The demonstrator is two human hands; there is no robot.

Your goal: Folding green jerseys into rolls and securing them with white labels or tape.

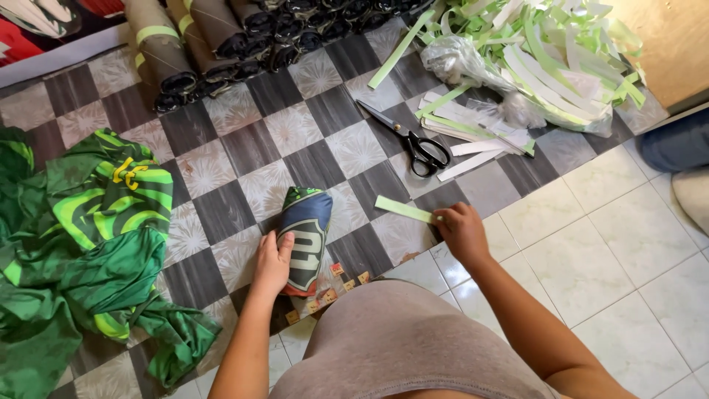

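A rolled garment [305,233], dark blue with green trim and a white print, lies on the checkered floor mat [244,148] just in front of me. My left hand [272,262] presses flat on its left side and holds it down. My right hand [461,230] pinches one end of a light green paper strip [402,209] that lies on the mat to the right of the roll.
Black-handled scissors [413,140] lie beyond the strip. A heap of green and white paper strips [539,59] fills the far right. Several rolled dark garments [214,44] are lined up at the back. Loose green shirts [81,244] are piled at left. White tiles [620,251] lie at right.
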